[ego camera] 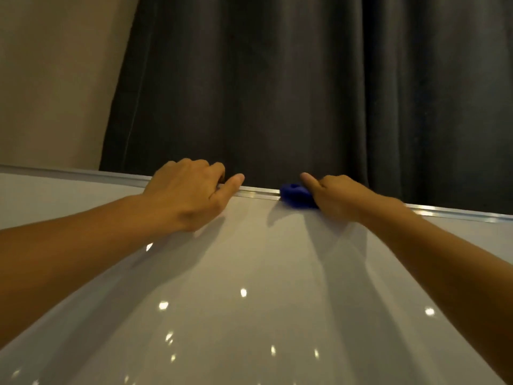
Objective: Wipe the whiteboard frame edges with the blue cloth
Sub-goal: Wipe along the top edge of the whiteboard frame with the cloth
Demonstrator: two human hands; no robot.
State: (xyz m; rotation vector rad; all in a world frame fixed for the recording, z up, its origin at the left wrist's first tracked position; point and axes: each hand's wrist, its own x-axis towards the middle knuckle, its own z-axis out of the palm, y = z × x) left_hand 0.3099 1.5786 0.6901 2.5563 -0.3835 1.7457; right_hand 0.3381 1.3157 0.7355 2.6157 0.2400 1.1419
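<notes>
**Both hands at the top rail of the whiteboard**

While the left hand [188, 193] rests on the far edge of the whiteboard [249, 273], the right hand [337, 198] presses the blue cloth [294, 196] against the same edge, a little to the right of it. The left hand's fingers curl together over the silver frame edge [258, 194], their tips hidden behind it, and the thumb lies stretched along the rail, pointing right. It holds nothing but the frame itself.

The right hand is closed around the cloth, which is bunched into a small wad. The thumb sticks out to the left above the wad; the other fingers are folded over the far side of the rail, and how they are arranged cannot be told. The cloth sits right on the frame edge, covering a short stretch of it, with part of it lapping onto the white surface just below. A bare, shiny piece of rail shows between the left thumb tip and the cloth, so the two hands are near each other but apart.

The board's glossy surface fills the near part of the scene and carries small bright reflections and the shadows of both forearms. Behind the far edge hangs a dark curtain [305, 79], and to its left is a plain beige wall [55, 79].
</notes>
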